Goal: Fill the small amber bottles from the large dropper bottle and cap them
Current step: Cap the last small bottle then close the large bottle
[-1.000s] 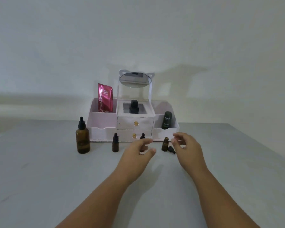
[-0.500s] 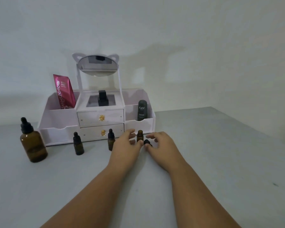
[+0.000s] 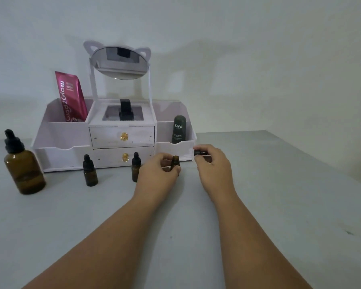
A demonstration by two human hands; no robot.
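Pinching the black cap (image 3: 198, 152), the right hand (image 3: 212, 164) has raised it off the table (image 3: 279, 184) — half a second ago it lay beside the open small bottle (image 3: 175, 162). The left hand (image 3: 157, 175) grips that bottle upright, just in front of the right bin of the organiser (image 3: 61, 139). Capping looks imminent; fill level is indiscernible.

Amber with black caps: large dropper bottle (image 3: 24, 170), small bottles (image 3: 90, 174). Pale pink: organiser (image 3: 61, 138). Magenta: sachet (image 3: 71, 97). Grey: bench (image 3: 279, 205).
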